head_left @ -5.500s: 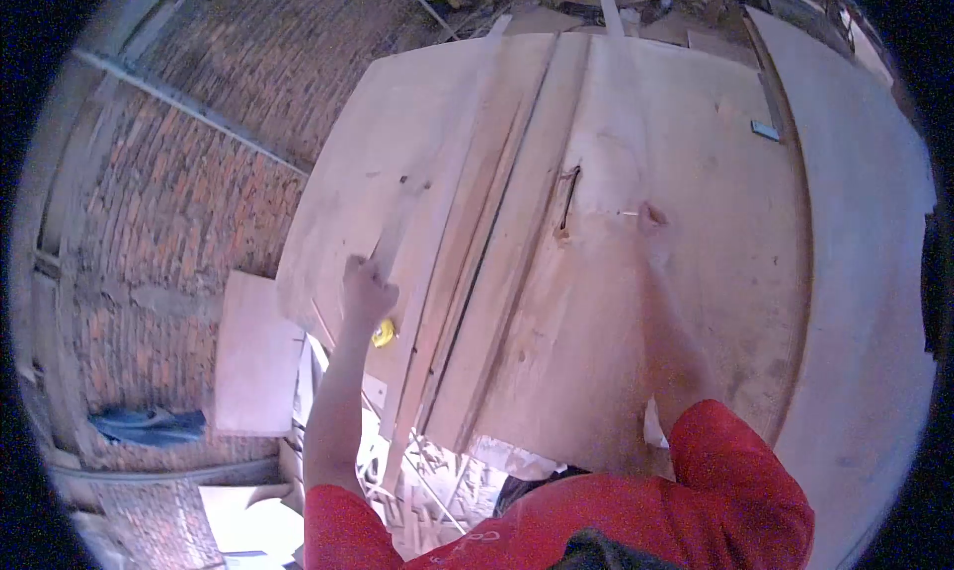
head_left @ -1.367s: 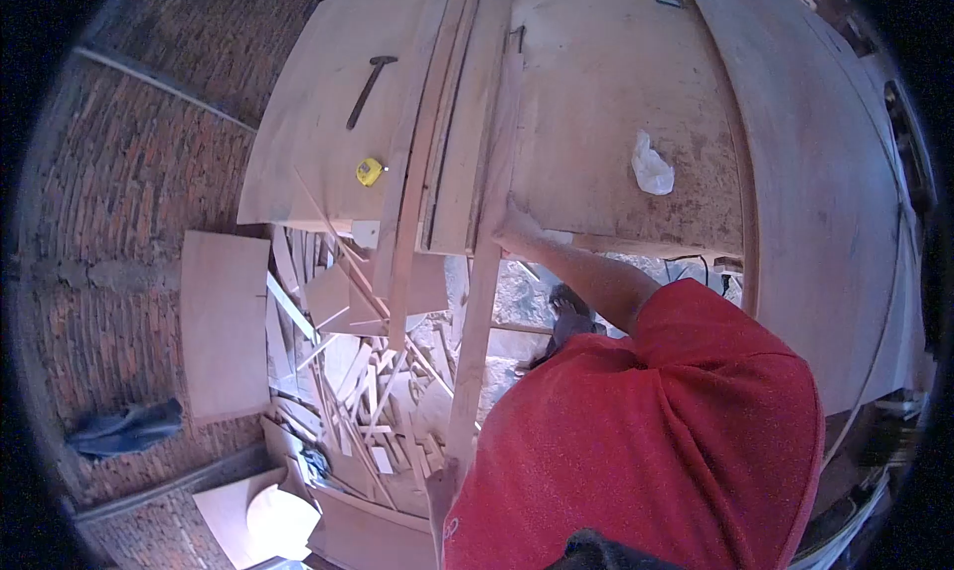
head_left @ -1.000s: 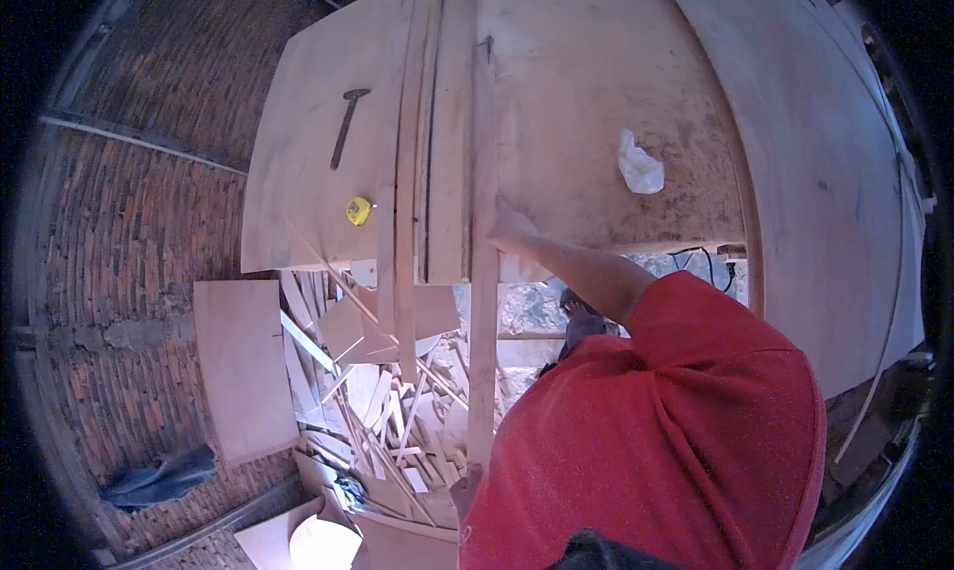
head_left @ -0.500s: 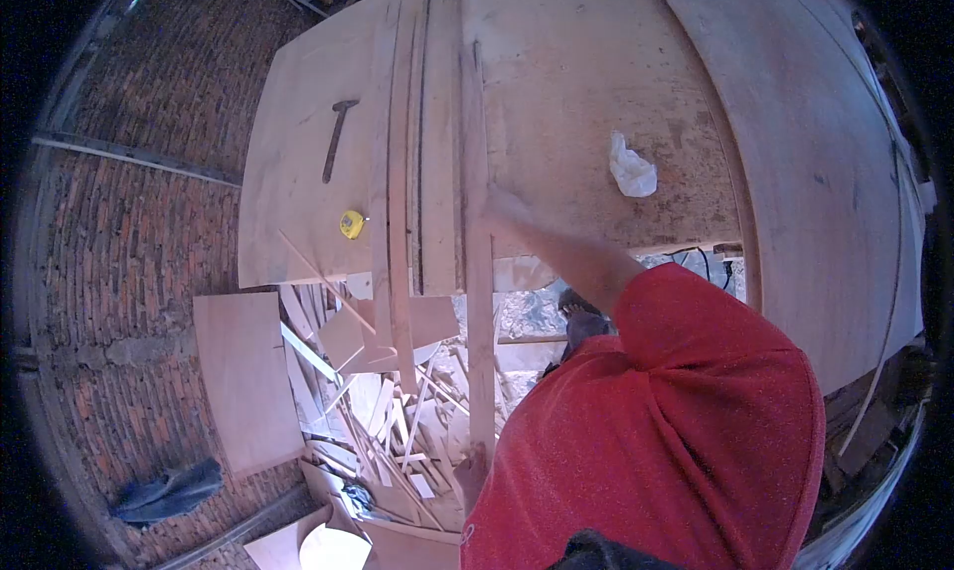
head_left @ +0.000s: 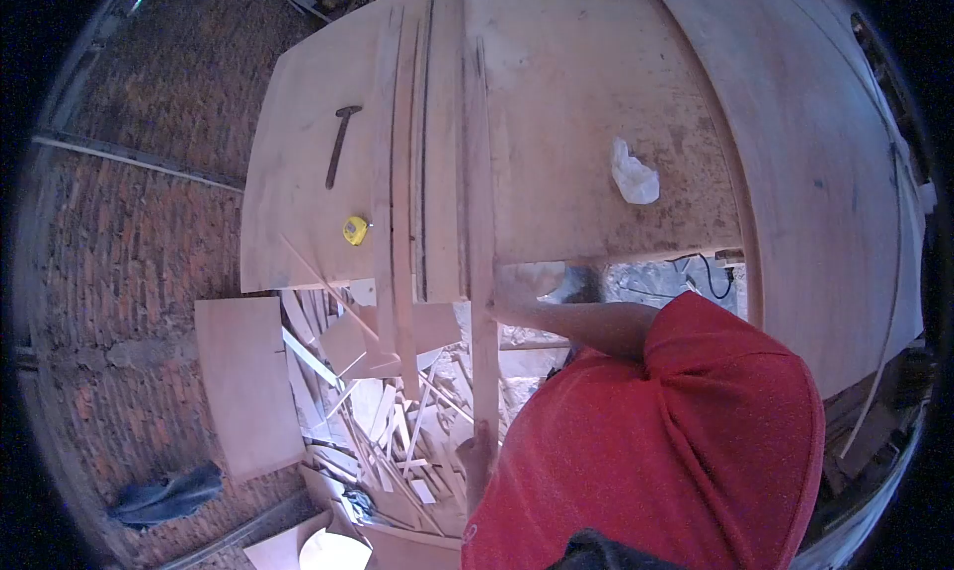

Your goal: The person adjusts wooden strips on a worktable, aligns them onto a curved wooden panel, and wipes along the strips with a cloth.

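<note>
A long wooden strip [head_left: 482, 202] lies on the plywood-topped table [head_left: 566, 93], and its near end juts past the table's edge. My left hand [head_left: 477, 453] is closed around that near end, low in the view beside my red shirt. Farther up the strip, just off the table edge, my right hand [head_left: 505, 300] grips its right side; the fingers are partly hidden. Several other strips [head_left: 402, 202] run alongside to the left, one also overhanging the edge.
A hammer [head_left: 341, 148] and a yellow tape measure [head_left: 355, 231] lie on the table's left part. On the right are a white plastic bag [head_left: 634, 176] and a large plywood sheet [head_left: 815, 172]. Wood offcuts [head_left: 397, 431] litter the floor below; a brick wall [head_left: 119, 272] stands left.
My right hand has come down along the strip toward me, from above the tabletop to just past its edge. My left hand stays at the strip's near end, slightly higher in view.
</note>
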`<state>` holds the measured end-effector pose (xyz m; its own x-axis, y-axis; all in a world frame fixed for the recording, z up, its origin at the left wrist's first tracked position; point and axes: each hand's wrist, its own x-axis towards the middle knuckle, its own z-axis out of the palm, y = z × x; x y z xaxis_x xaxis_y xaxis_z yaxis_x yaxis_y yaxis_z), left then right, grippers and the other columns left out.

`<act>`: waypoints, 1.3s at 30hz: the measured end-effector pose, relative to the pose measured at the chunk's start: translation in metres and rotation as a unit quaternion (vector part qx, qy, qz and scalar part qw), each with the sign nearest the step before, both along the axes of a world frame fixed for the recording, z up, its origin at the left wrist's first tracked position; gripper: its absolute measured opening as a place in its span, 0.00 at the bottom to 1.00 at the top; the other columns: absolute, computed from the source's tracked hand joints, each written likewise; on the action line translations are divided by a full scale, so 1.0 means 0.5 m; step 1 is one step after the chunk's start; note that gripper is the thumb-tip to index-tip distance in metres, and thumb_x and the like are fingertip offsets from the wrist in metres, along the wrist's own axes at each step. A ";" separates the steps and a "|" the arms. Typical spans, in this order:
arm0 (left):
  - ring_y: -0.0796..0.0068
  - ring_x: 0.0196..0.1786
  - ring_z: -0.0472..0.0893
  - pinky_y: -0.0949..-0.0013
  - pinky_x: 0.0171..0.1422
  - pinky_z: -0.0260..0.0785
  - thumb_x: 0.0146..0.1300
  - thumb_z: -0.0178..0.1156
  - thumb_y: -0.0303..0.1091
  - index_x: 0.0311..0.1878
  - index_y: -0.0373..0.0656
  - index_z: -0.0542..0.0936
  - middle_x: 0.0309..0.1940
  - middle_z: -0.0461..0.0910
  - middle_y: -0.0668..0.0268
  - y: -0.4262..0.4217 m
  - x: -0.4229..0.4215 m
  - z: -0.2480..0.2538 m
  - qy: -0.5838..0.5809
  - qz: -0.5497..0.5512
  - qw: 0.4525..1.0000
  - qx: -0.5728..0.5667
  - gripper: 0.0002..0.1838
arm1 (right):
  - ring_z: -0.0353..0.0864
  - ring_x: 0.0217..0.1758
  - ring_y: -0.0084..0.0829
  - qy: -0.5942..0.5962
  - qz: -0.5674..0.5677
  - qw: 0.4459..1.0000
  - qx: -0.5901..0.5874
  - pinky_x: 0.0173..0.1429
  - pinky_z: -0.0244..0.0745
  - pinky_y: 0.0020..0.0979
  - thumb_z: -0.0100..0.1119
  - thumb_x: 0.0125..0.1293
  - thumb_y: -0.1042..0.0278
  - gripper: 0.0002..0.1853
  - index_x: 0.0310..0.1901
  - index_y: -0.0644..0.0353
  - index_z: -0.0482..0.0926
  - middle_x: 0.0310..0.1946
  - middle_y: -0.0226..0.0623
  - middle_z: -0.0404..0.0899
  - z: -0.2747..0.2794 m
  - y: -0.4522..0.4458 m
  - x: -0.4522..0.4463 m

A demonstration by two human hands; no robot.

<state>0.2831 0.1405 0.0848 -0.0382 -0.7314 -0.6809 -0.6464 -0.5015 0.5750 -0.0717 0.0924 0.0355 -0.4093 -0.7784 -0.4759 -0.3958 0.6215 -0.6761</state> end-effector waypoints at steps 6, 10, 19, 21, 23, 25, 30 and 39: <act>0.81 0.21 0.69 0.67 0.24 0.58 0.62 0.73 0.62 0.17 0.41 0.76 0.16 0.73 0.72 -0.038 -0.074 0.021 -0.084 -0.095 0.992 -0.012 0.34 | 0.82 0.57 0.59 -0.021 -0.040 0.998 -0.042 0.63 0.74 0.55 0.65 0.58 0.63 0.42 0.71 0.74 0.61 0.55 0.66 0.79 -0.004 -0.037 -0.064; 0.81 0.20 0.67 0.66 0.23 0.58 0.60 0.73 0.65 0.16 0.41 0.75 0.16 0.71 0.72 -0.050 -0.089 -0.026 -0.043 -0.067 0.996 -0.035 0.36 | 0.79 0.61 0.60 -0.028 -0.068 0.995 -0.065 0.67 0.70 0.58 0.65 0.59 0.62 0.43 0.73 0.74 0.59 0.58 0.67 0.77 -0.007 -0.057 -0.107; 0.79 0.21 0.67 0.65 0.24 0.59 0.61 0.72 0.63 0.15 0.41 0.75 0.16 0.72 0.73 -0.114 -0.200 -0.069 -0.029 -0.065 0.996 -0.055 0.35 | 0.72 0.71 0.63 -0.008 -0.118 0.990 -0.082 0.75 0.63 0.61 0.66 0.60 0.62 0.46 0.76 0.73 0.56 0.65 0.69 0.72 -0.042 -0.127 -0.231; 0.79 0.22 0.68 0.65 0.25 0.61 0.62 0.71 0.64 0.15 0.41 0.76 0.16 0.72 0.72 -0.129 -0.236 -0.055 -0.029 -0.121 0.989 -0.079 0.35 | 0.73 0.71 0.62 0.004 -0.121 0.989 -0.083 0.74 0.63 0.61 0.66 0.60 0.61 0.47 0.76 0.72 0.55 0.66 0.69 0.72 -0.043 -0.145 -0.264; 0.78 0.22 0.70 0.65 0.27 0.64 0.62 0.70 0.65 0.16 0.40 0.76 0.16 0.73 0.72 -0.144 -0.265 -0.071 -0.035 -0.119 0.990 -0.066 0.36 | 0.73 0.70 0.62 0.014 -0.125 0.989 -0.080 0.73 0.64 0.61 0.66 0.59 0.60 0.48 0.77 0.71 0.54 0.66 0.68 0.72 -0.040 -0.159 -0.298; 0.76 0.23 0.71 0.65 0.28 0.66 0.63 0.69 0.66 0.17 0.39 0.77 0.16 0.73 0.71 -0.160 -0.283 -0.098 -0.041 -0.095 0.994 -0.045 0.37 | 0.73 0.70 0.62 0.025 -0.124 0.989 -0.076 0.72 0.64 0.62 0.67 0.59 0.58 0.49 0.77 0.70 0.53 0.66 0.67 0.71 -0.047 -0.171 -0.319; 0.62 0.25 0.79 0.54 0.39 0.73 0.66 0.61 0.71 0.23 0.26 0.83 0.18 0.80 0.52 -0.196 -0.300 -0.176 -0.073 -0.176 0.975 -0.114 0.44 | 0.74 0.69 0.61 0.062 -0.112 0.990 -0.057 0.70 0.66 0.63 0.67 0.59 0.56 0.51 0.79 0.68 0.51 0.67 0.66 0.71 -0.034 -0.181 -0.346; 0.59 0.27 0.81 0.50 0.40 0.72 0.64 0.62 0.72 0.24 0.25 0.83 0.18 0.81 0.49 -0.209 -0.298 -0.216 -0.062 -0.255 0.943 -0.206 0.46 | 0.67 0.76 0.60 0.305 0.015 0.952 -0.025 0.73 0.59 0.70 0.67 0.59 0.49 0.54 0.81 0.64 0.50 0.73 0.64 0.64 0.063 -0.012 -0.076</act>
<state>0.1342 0.0360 -0.0233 -0.3946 -0.8427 -0.3662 -0.8184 0.1411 0.5571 -0.1096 0.0863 0.0669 -0.5743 -0.8100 -0.1188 -0.7421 0.5764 -0.3422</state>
